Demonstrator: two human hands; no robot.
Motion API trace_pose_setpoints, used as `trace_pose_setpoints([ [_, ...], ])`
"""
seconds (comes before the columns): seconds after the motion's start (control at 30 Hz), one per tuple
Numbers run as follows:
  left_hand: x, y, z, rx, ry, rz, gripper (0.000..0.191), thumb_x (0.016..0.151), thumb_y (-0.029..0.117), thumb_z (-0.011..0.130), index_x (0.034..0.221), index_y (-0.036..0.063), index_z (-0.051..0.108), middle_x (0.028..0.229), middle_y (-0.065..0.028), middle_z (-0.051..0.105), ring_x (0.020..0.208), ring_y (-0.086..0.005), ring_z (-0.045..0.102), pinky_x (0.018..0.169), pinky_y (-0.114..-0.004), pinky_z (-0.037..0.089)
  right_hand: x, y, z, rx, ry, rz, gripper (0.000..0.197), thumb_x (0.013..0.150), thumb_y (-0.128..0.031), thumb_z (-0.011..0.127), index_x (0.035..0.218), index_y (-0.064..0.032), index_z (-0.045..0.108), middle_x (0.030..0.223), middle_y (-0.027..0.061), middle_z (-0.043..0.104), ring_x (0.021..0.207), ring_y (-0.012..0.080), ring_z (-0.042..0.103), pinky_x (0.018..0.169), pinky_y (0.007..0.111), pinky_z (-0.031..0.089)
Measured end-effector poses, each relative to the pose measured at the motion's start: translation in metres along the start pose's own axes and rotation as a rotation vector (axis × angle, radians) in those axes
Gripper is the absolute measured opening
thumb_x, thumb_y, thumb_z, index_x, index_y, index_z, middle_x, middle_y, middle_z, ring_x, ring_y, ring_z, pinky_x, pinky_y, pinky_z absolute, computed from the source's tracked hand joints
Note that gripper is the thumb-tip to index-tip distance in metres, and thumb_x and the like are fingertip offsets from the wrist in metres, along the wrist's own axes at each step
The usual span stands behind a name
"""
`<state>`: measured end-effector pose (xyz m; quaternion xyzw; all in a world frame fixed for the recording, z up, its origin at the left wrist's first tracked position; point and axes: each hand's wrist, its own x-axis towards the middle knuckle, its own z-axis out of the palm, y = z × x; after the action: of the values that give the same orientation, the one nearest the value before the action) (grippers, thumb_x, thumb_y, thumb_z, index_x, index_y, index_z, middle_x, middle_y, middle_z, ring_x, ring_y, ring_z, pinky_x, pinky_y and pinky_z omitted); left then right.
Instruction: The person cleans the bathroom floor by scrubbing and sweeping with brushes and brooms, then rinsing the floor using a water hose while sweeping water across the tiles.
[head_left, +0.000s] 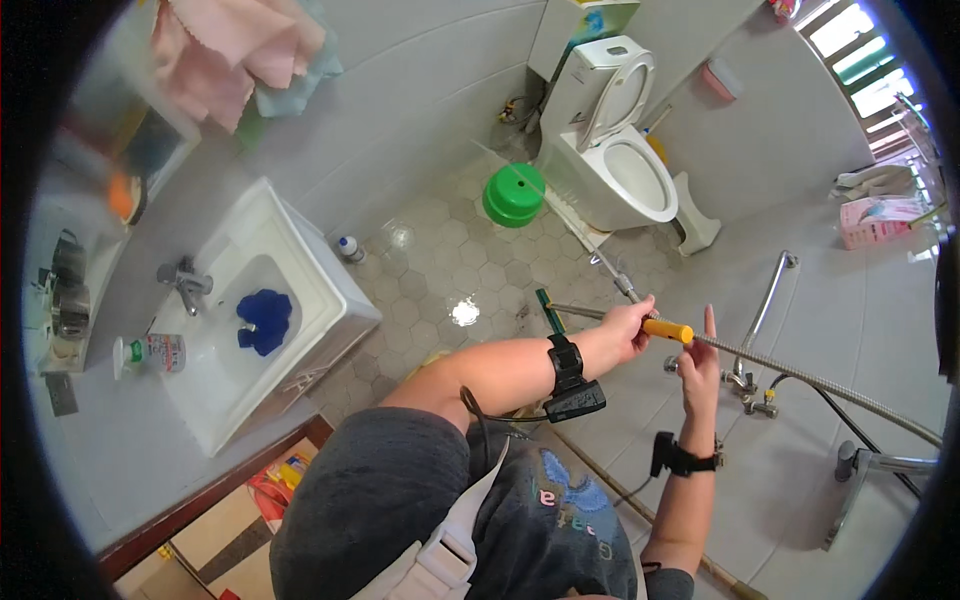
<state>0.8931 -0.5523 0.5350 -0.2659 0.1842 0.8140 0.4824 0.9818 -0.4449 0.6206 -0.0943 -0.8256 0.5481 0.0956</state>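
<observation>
My left hand (628, 330) grips a metal spray gun (624, 285) and a scrub brush with a yellow handle end (667, 330). The brush's green head (550, 311) hangs over the tiled floor. A thin water jet runs from the gun towards the upper left, passing across a round green plastic stool (514, 195). From the gun a flexible metal hose (795, 373) stretches to the lower right. My right hand (699, 367) is at this hose, index finger extended and the other fingers curled; whether it grips the hose is unclear.
A white toilet (615, 161) with its lid raised stands against the far wall. Left is a washbasin (217, 405) holding a dark blue cloth (265, 321). A white bottle (351, 249) stands on the wet hexagonal floor tiles (427, 277). Shower pipes and taps (742, 381) project at right.
</observation>
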Motion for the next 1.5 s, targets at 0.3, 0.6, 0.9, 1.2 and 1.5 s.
trace_pose_setpoints([
  [0.3, -0.013, 0.036, -0.008, 0.028, -0.122, 0.060, 0.022, 0.083, 0.035, 0.059, 0.073, 0.0157, 0.052, 0.066, 0.0042, 0.046, 0.053, -0.0061, 0.041, 0.048, -0.020, 0.036, 0.048, 0.001, 0.062, 0.198, -0.154, -0.094, 0.082, 0.071, -0.056, 0.062, 0.133, -0.0085, 0.036, 0.105, 0.0024, 0.046, 0.086, 0.0117, 0.046, 0.072, 0.024, 0.038],
  [0.6, -0.034, 0.068, -0.042, 0.102, -0.157, 0.019, 0.043, 0.076, 0.059, 0.054, 0.072, 0.0155, 0.052, 0.060, 0.0031, 0.048, 0.048, -0.0065, 0.046, 0.041, -0.018, 0.033, 0.083, -0.027, 0.070, 0.055, -0.363, -0.085, 0.037, 0.088, -0.030, 0.048, 0.104, 0.0011, 0.059, 0.095, 0.0083, 0.059, 0.086, 0.0129, 0.051, 0.077, 0.026, 0.043],
  [0.9, -0.090, 0.086, -0.185, 0.544, 0.174, 0.257, 0.039, 0.079, 0.046, 0.058, 0.060, 0.0121, 0.051, 0.057, 0.0010, 0.048, 0.046, -0.0109, 0.045, 0.037, -0.026, 0.032, 0.104, -0.020, 0.106, 0.019, -0.335, -0.082, 0.038, 0.086, -0.036, 0.052, 0.095, -0.0011, 0.062, 0.082, 0.0068, 0.060, 0.080, 0.0127, 0.056, 0.066, 0.026, 0.047],
  [1.2, -0.191, 0.073, -0.284, 0.694, 0.318, 0.276, 0.009, 0.073, 0.014, 0.056, 0.074, 0.0055, 0.058, 0.063, 0.0000, 0.050, 0.053, -0.0080, 0.046, 0.046, -0.021, 0.035, 0.118, -0.014, 0.121, 0.124, -0.316, -0.126, 0.022, 0.080, -0.009, 0.058, 0.100, 0.0010, 0.060, 0.085, 0.0053, 0.061, 0.077, 0.0114, 0.057, 0.073, 0.024, 0.045],
  [1.5, -0.260, 0.048, -0.308, 0.780, 0.425, 0.223, 0.019, 0.068, 0.010, 0.053, 0.082, 0.0015, 0.064, 0.073, -0.0027, 0.056, 0.066, -0.0084, 0.049, 0.051, -0.021, 0.039, 0.124, -0.009, 0.127, 0.110, -0.417, -0.237, 0.021, 0.086, -0.012, 0.053, 0.101, 0.0017, 0.057, 0.088, 0.0070, 0.060, 0.078, 0.0115, 0.057, 0.074, 0.023, 0.046],
])
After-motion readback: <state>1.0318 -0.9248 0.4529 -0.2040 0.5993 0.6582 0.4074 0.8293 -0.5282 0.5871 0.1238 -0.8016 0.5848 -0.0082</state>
